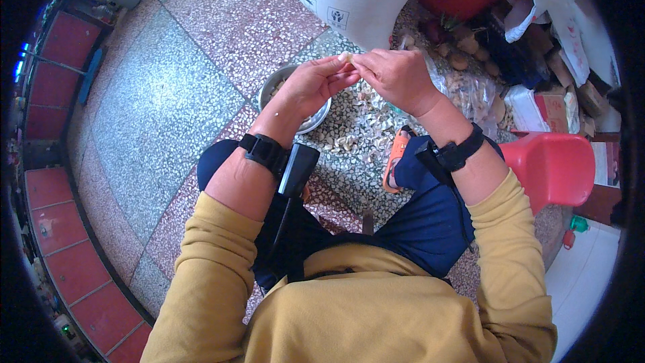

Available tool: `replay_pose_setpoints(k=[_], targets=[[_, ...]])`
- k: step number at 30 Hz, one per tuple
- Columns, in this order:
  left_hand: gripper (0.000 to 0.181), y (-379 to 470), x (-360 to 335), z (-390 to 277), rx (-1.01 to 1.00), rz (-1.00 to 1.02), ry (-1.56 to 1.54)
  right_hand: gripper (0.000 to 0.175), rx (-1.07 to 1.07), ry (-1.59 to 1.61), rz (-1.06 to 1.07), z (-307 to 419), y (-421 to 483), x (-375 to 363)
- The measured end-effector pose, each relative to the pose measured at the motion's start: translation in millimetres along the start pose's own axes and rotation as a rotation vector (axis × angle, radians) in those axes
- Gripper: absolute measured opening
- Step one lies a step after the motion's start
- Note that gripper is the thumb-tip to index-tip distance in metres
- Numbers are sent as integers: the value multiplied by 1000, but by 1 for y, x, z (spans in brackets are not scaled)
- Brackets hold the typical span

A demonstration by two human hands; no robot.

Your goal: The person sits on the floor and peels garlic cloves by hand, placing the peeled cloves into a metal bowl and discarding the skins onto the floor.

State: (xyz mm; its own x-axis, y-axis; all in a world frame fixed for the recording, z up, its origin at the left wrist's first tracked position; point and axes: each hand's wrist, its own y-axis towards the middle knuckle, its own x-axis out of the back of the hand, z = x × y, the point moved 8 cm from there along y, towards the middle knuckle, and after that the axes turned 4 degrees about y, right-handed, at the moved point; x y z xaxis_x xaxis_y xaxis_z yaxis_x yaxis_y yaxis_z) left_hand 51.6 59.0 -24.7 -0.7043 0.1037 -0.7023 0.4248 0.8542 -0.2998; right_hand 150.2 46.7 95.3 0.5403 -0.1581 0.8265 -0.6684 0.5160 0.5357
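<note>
A small pale piece [346, 57], which looks like a garlic clove, is pinched between the fingertips of both hands. My left hand [313, 83] has its thumb on the piece, with the other fingers curled below. From the other side, my right hand [398, 76] grips it between thumb and forefinger. Below my left hand and forearm stands a round metal bowl [264, 92] with pale pieces inside, partly hidden. Whitish peels [370, 118] are scattered on the speckled floor beneath my hands, and several pale cloves [343, 144] lie near the bowl.
A large white woven sack [360, 5] stands beyond my hands. Clear plastic bags [471, 93], onion-like bulbs [466, 43] and cardboard boxes [552, 108] crowd the right side. A red plastic stool [559, 169] is beside my right arm. An orange sandal [396, 159] shows on my right foot.
</note>
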Motion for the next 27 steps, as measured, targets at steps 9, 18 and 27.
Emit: replay_pose_setpoints(k=[9, 18, 27], targets=[[22, -3, -2, 0, 20, -8, 9, 10, -13, 9, -71, -2, 0, -2], [25, -6, -11, -9, -15, 44, 71, 7, -39, 25, -150, -5, 2, 10], [29, -11, -22, -12, 9, 124, 215, 7, -194, 30, -255, -31, -1, 22]])
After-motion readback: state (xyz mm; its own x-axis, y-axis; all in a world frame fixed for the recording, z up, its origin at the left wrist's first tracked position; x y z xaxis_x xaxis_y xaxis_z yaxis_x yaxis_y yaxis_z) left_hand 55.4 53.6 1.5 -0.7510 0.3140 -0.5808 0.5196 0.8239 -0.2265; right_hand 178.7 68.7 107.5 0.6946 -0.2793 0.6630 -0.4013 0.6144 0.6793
